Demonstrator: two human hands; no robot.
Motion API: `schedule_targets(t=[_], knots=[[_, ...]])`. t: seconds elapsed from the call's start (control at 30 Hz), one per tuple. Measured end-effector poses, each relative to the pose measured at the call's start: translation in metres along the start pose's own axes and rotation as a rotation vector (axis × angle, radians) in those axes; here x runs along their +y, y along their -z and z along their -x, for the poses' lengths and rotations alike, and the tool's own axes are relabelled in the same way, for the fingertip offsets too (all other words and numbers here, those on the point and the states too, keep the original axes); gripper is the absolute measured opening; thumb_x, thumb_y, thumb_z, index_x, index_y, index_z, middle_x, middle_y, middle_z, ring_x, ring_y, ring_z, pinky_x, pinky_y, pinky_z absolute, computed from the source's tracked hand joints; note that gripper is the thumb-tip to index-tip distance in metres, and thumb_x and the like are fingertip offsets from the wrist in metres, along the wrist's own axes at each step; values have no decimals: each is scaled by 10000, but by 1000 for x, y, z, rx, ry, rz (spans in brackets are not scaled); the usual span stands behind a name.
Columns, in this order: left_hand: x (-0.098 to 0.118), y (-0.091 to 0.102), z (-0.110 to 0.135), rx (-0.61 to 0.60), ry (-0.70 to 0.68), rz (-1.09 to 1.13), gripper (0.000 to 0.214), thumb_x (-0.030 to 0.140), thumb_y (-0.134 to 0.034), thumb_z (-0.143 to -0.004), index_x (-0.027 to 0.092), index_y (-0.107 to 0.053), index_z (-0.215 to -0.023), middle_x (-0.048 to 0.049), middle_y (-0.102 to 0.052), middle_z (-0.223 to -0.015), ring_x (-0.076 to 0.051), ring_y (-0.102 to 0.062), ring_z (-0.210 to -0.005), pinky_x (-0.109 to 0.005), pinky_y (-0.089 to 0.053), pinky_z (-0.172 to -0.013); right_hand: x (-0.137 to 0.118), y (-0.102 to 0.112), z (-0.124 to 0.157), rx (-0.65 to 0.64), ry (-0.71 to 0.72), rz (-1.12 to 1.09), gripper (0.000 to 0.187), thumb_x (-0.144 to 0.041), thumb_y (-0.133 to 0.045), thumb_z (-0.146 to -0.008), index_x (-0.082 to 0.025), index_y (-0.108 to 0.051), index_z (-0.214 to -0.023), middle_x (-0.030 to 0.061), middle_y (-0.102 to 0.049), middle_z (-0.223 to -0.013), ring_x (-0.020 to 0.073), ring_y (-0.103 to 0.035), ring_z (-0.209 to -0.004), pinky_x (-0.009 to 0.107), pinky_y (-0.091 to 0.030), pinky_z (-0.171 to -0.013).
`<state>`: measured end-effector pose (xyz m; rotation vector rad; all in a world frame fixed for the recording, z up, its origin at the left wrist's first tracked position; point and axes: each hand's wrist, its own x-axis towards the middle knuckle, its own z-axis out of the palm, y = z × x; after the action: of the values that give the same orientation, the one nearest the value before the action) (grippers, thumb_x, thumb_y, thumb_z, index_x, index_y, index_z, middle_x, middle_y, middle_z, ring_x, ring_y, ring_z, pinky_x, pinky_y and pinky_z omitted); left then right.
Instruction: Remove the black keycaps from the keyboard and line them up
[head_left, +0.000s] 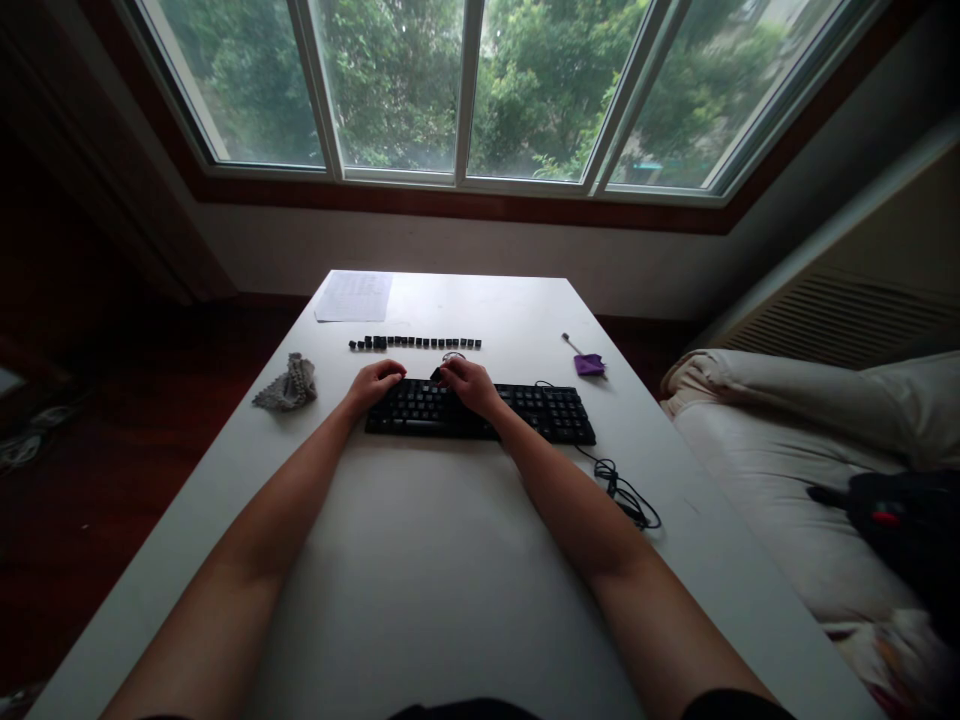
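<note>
A black keyboard (pixel 547 412) lies across the white table, partly covered by my right hand. My left hand (pixel 377 382) grips its upper left corner, fingers curled over the far edge. Above the middle of the keys, my right hand (pixel 466 382) is closed in a pinch. A small black piece (pixel 436 375) shows at its fingertips, too dark to identify surely. Just behind that hand is a thin round loop (pixel 453 356), partly hidden by the fingers. Beyond the keyboard, several loose black keycaps (pixel 420 343) stand in a row.
A crumpled grey cloth (pixel 291 384) lies left of the keyboard. To the right are a purple cloth-like item (pixel 590 365) with a thin brush-like stick (pixel 572 344), and a coiled black cable (pixel 626 495). Printed paper (pixel 354 297) rests at the table's far left corner.
</note>
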<state>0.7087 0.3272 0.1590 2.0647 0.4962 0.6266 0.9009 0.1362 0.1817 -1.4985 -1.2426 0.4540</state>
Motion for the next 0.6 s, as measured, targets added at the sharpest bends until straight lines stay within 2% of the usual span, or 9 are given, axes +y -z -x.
schedule_targets(t=[0.1, 0.2, 0.3, 0.4, 0.6], knots=[[6, 1, 2, 28, 13, -64, 248, 380, -617, -846, 229, -764, -978, -55, -762, -1016, -262, -693, -956, -407, -544, -898, 5, 2, -1, 69, -92, -175, 333, -544, -638, -884, -214, -630, -931, 21, -709, -744, 200, -726, -695, 327, -586, -648], [17, 1, 5, 60, -55, -136, 249, 379, -622, -860, 251, -757, -1026, -56, -745, -1108, -268, -672, -1033, -429, -525, -953, 2, 2, -1, 103, -107, -287, 376, -573, -676, -844, -208, -611, -906, 25, -702, -770, 205, -738, -711, 319, -602, -630], [32, -3, 8, 13, -151, -208, 293, 368, -650, -858, 267, -739, -1118, -58, -740, -1118, -276, -655, -1055, -458, -501, -995, -4, -1, 0, 109, -76, -296, 379, -576, -683, -844, -208, -617, -904, 35, -714, -815, 204, -742, -733, 323, -617, -650], [46, -10, 11, -54, -209, -289, 329, 357, -692, -841, 271, -734, -1155, -57, -751, -1022, -285, -662, -1010, -466, -490, -990, -9, -5, 1, 121, -40, -279, 375, -579, -671, -859, -213, -626, -928, 40, -727, -856, 201, -741, -749, 321, -623, -660], [58, -17, 15, -50, -250, -340, 300, 330, -672, -877, 277, -720, -1167, -20, -744, -949, -219, -671, -888, -398, -509, -909, -7, -11, 4, 142, -9, -248, 378, -589, -658, -870, -216, -636, -934, 24, -726, -849, 181, -732, -726, 308, -622, -668]])
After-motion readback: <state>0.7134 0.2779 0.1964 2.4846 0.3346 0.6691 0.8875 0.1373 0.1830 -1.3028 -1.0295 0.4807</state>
